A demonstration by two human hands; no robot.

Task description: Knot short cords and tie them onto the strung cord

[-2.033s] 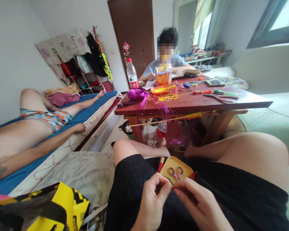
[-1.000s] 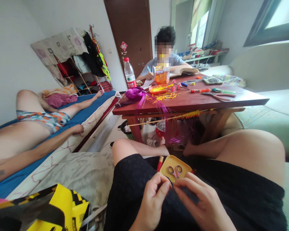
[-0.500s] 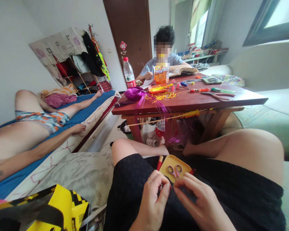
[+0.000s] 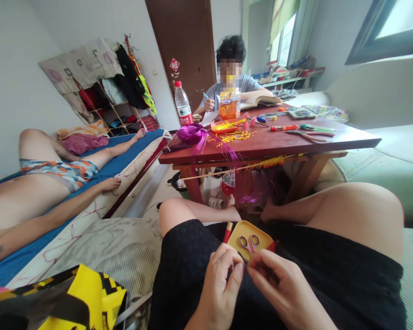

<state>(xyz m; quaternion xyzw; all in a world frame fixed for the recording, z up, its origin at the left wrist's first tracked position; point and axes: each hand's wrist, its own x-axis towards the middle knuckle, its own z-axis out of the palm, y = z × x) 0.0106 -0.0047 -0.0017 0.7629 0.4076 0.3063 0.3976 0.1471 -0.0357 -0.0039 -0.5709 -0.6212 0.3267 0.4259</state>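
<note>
My left hand (image 4: 223, 275) and my right hand (image 4: 275, 279) are close together above my lap, each with thumb and forefinger pinched. Whatever lies between the fingertips is too small or too hidden to make out. Just beyond them a yellow tray (image 4: 240, 229) rests on the black cloth (image 4: 186, 266) over my lap. Scissors (image 4: 249, 242) lie in the tray, handles pointing away from me, their blades partly hidden by my hands. At the tray's left edge is a red stick-like item (image 4: 228, 232) with a pale tip.
A red-brown table (image 4: 278, 140) ahead bears purple strands (image 4: 194, 134), an orange dish (image 4: 222, 126) of yellow pieces, pliers (image 4: 306, 135) and a bottle (image 4: 182, 105). A person (image 4: 206, 103) holds a pen behind it. Another person (image 4: 55, 174) lies on the left bed. A yellow-black bag (image 4: 86, 293) is lower left.
My right thumb and fingertips have shifted slightly, closing nearer together. My left hand holds almost the same pose. The whole view has moved very slightly.
</note>
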